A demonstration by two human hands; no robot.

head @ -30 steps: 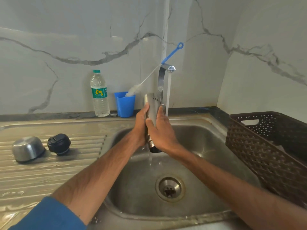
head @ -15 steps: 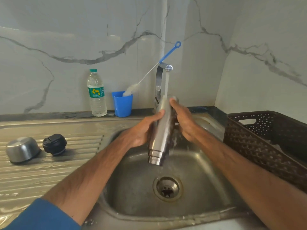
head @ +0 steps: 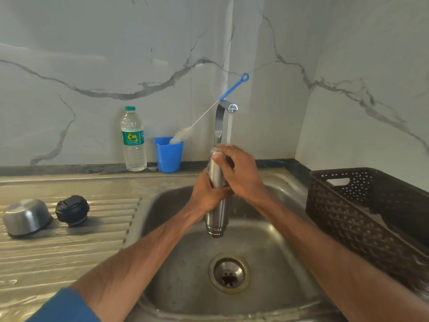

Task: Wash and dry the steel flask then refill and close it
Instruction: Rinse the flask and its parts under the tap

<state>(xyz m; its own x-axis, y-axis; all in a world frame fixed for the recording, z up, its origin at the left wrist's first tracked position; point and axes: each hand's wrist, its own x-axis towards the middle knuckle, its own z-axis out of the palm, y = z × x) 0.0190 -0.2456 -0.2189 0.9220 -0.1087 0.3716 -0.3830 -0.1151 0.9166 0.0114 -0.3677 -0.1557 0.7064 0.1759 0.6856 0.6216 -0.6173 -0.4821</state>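
Steel flask near upright over sink under running tap, hands close together on it: L hand grips mid-body, R hand curled round top end; black cap + steel cup on drainboard.

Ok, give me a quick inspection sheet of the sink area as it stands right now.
Surface: wet steel sink with a ribbed drainboard.
Job's things: steel flask held over the basin under the running tap, ringed end down; steel cap and black stopper on the drainboard, apart.
Clutter: water bottle and blue cup holding a bottle brush at the back; brown basket on the right.
Hands: left hand grips the flask's middle; right hand curls round its top.
Cables: nothing seen.
Surroundings: marbled wall.
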